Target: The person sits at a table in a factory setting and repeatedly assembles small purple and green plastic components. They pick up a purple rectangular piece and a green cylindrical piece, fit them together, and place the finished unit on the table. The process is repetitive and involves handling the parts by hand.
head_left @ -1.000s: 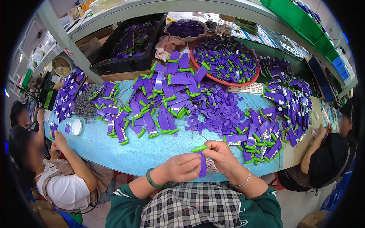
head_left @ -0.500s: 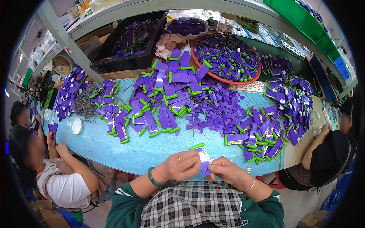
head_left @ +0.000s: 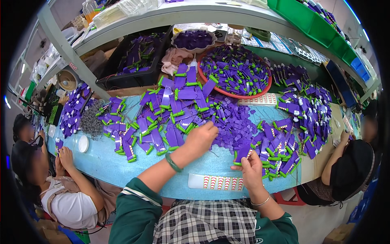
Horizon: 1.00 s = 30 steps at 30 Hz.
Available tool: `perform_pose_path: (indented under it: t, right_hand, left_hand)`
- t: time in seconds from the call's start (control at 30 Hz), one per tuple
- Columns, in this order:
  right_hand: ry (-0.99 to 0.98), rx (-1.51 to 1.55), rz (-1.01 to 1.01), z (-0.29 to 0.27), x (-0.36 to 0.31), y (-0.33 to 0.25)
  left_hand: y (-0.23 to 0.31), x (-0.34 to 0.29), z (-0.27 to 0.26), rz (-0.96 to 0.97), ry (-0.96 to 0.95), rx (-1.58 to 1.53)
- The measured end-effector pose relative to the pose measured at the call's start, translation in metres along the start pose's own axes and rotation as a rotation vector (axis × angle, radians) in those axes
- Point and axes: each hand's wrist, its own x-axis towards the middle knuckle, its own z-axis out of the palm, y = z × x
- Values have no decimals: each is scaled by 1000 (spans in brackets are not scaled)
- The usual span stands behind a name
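Observation:
My right hand (head_left: 252,171) pinches a flat purple plastic piece (head_left: 244,151) with a bright green end, at the left edge of a heap of similar pieces (head_left: 280,148). Farther forward, my left hand (head_left: 202,138) reaches to the near edge of a pile of small purple tabs (head_left: 235,126). Its fingers are drawn together; whatever lies between them is hidden. A white strip (head_left: 199,181) with red chevron stickers lies flat on the table between my forearms. Larger purple pieces with green ends (head_left: 174,101) are heaped left of my left hand.
A red-rimmed basket (head_left: 269,83) full of purple-green pieces stands behind the pile, beside a black bin (head_left: 126,81). A grey wire tangle (head_left: 92,124) and a white lid (head_left: 83,143) lie left. Co-workers sit at both sides. A shelf (head_left: 195,15) spans overhead.
My hands were together over one purple piece and have parted. The left moved forward to the tab pile; the right moved right with a purple piece. The sticker strip now shows on the table.

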Motion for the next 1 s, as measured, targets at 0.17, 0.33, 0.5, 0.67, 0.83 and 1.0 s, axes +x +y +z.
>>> perform_pose_path:
  t: [0.17, 0.33, 0.5, 0.67, 0.83, 1.0]
  right_hand:
    - [-111, -87, -21, -2, -10, 4]
    - [-182, -152, -56, 5, -11, 3]
    - [-161, -268, -153, 0, -6, -5]
    - [-139, -389, -248, 16, 0, -10]
    - [-151, -676, -460, 25, -2, 0]
    - [-220, -805, -458, 24, -9, -12]
  left_hand:
    - [-15, 27, 4, -136, -14, 221]
    - [-17, 38, 11, -286, -68, 328]
    - [-15, 10, -7, -132, 67, -34]
    - [25, -44, -24, -595, -124, -1038]
    - [45, -74, -15, -555, 36, -1104]
    - [54, -89, -14, -532, 37, -1120]
